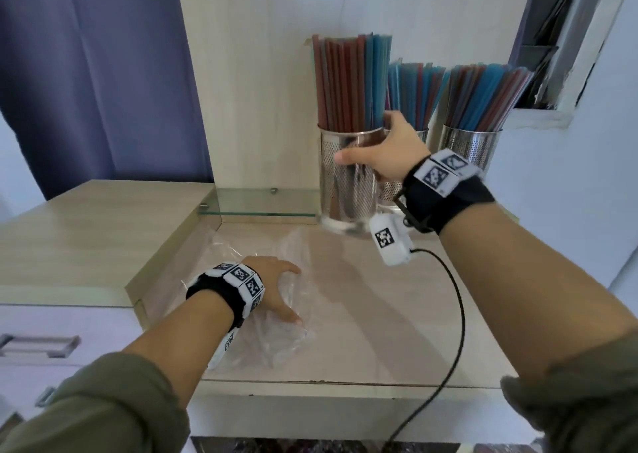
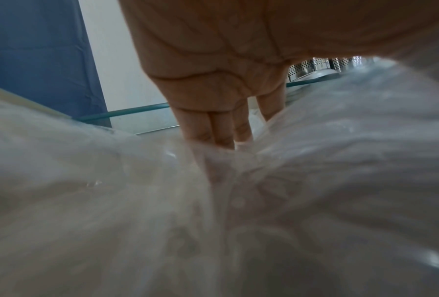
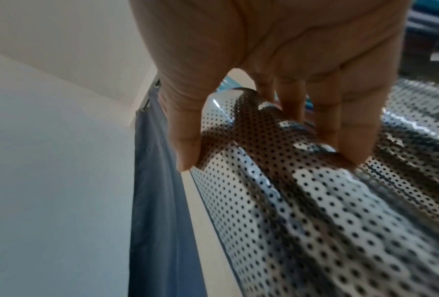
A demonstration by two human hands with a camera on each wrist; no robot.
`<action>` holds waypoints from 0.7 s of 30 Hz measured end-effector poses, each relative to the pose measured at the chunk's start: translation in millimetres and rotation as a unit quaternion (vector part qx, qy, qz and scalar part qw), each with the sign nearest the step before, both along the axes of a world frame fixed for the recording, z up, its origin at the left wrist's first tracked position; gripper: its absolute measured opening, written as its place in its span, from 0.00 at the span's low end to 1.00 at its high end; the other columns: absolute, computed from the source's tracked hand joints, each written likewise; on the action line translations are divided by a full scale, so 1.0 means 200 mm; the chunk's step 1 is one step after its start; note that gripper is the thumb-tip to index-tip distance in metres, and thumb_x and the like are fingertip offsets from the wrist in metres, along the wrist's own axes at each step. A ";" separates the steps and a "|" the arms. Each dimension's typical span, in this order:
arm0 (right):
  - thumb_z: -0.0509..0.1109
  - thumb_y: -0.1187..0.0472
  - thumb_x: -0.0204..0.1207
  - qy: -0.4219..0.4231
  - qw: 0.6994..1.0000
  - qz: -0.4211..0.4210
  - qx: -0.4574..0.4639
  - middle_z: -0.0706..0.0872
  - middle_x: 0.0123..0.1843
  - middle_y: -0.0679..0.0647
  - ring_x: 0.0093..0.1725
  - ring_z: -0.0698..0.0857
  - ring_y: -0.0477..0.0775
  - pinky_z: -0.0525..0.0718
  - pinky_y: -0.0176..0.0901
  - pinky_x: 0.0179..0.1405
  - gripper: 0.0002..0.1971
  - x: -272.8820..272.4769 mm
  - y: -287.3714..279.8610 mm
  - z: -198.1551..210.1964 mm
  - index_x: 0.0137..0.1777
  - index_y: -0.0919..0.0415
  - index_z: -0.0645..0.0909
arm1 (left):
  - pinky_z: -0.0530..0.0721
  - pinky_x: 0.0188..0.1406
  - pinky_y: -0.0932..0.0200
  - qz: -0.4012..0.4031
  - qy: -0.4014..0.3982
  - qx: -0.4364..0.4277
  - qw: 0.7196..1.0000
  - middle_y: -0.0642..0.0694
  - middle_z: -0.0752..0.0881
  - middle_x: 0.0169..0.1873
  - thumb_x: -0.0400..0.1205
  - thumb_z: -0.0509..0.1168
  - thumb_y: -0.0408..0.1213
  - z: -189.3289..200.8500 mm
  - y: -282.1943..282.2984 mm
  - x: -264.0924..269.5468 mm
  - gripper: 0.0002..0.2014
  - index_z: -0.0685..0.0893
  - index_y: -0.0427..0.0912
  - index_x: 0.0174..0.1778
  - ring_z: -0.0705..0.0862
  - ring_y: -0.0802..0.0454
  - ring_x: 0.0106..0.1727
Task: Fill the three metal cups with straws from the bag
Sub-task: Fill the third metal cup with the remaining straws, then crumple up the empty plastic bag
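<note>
Three perforated metal cups stand at the back of the counter [image 1: 397,314], each packed with red and blue straws [image 1: 348,79]. My right hand [image 1: 366,138] grips the left cup [image 1: 345,190] just under its rim, thumb in front and fingers behind. The right wrist view shows the right hand [image 3: 271,156] curled round that cup's dotted wall [image 3: 315,221]. The middle cup [image 1: 390,190] is mostly hidden behind my wrist; the right cup [image 1: 473,148] stands free. My left hand [image 1: 286,293] rests on the clear plastic bag [image 1: 276,345], fingers [image 2: 220,130] straight on the crumpled film [image 2: 315,160]. I see no straws in the bag.
A glass shelf [image 1: 262,200] juts out left of the cups. A raised wooden cabinet top [image 1: 86,231] borders the counter on the left, with a drawer handle [image 1: 38,345] below. A black cable [image 1: 455,314] hangs from my right wrist. A blue curtain [image 1: 96,72] hangs at the back left.
</note>
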State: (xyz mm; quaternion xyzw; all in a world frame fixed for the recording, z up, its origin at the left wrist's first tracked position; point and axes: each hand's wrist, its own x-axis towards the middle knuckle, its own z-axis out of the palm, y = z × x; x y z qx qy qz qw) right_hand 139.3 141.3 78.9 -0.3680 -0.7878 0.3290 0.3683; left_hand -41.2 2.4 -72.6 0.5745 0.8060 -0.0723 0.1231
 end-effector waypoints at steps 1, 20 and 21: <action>0.88 0.39 0.47 0.008 1.000 -0.012 0.006 0.80 0.69 0.50 0.64 0.82 0.52 0.83 0.53 0.65 0.65 -0.05 0.03 0.01 0.82 0.57 0.58 | 0.67 0.77 0.50 0.000 0.001 0.001 1.000 0.54 0.70 0.77 0.54 0.73 0.75 0.00 0.00 0.00 0.54 0.61 0.70 0.77 0.69 0.47 0.77; 0.82 0.43 0.65 0.015 0.997 -0.068 -0.023 0.74 0.78 0.59 0.73 0.77 0.64 0.77 0.57 0.70 0.57 -0.41 0.25 -0.15 0.86 0.53 0.48 | 0.75 0.68 0.59 -0.005 -0.028 0.053 0.998 0.58 0.79 0.65 0.54 0.76 0.71 -0.05 0.02 -0.08 0.49 0.69 0.69 0.73 0.78 0.53 0.68; 0.81 0.43 0.66 0.012 0.998 -0.065 -0.024 0.73 0.78 0.59 0.73 0.77 0.64 0.77 0.57 0.70 0.57 -0.41 0.24 -0.15 0.86 0.52 0.46 | 0.75 0.68 0.59 -0.004 -0.028 0.056 0.998 0.58 0.79 0.65 0.54 0.76 0.71 -0.05 0.03 -0.08 0.49 0.69 0.69 0.73 0.78 0.53 0.67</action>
